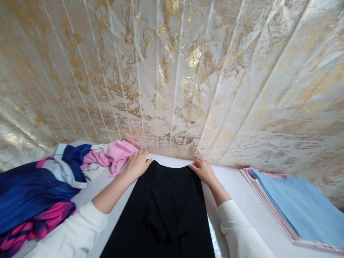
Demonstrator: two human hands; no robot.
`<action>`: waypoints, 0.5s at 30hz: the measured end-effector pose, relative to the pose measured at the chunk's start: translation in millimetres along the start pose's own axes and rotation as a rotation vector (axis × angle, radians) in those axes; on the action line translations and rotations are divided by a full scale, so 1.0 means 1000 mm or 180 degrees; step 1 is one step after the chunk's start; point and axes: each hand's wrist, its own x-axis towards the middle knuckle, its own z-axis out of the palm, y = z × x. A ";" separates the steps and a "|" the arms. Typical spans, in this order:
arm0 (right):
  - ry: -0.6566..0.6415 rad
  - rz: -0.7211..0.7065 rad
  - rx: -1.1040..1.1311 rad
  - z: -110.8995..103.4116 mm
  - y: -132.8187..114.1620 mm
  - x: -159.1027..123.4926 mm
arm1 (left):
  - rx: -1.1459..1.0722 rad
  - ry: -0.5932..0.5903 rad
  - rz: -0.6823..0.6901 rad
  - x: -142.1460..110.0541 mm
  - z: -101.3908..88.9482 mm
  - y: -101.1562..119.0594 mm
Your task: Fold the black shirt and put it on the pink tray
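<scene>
A black garment (pixel 163 211) lies spread flat on the white table (pixel 236 190), running from the wall toward me. My left hand (pixel 137 164) rests on its far left corner, fingers curled over the fabric edge. My right hand (pixel 202 170) pinches the far right corner of the same garment, fingers closed on the cloth. Both arms wear white sleeves. A darker folded section shows in the middle of the garment.
A loose heap of blue, pink and white clothes (pixel 45 186) sits at the left. A neat stack of folded garments with a light blue one on top (pixel 295 208) lies at the right. A white and gold marbled wall (pixel 172 71) stands right behind the table.
</scene>
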 end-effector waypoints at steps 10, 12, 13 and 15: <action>-0.0262 0.0077 0.0476 -0.009 0.001 0.003 | -0.0409 -0.0098 0.0007 0.012 0.010 -0.005; -0.0250 0.0061 0.0518 -0.008 0.002 0.003 | -0.0455 -0.0095 -0.0035 0.011 0.008 -0.004; -0.0241 0.0062 0.0525 -0.007 0.002 0.003 | -0.0466 -0.0089 -0.0054 0.011 0.007 -0.003; -0.0222 0.0072 0.0527 -0.005 0.003 0.004 | -0.0477 -0.0087 -0.0051 0.011 0.005 -0.003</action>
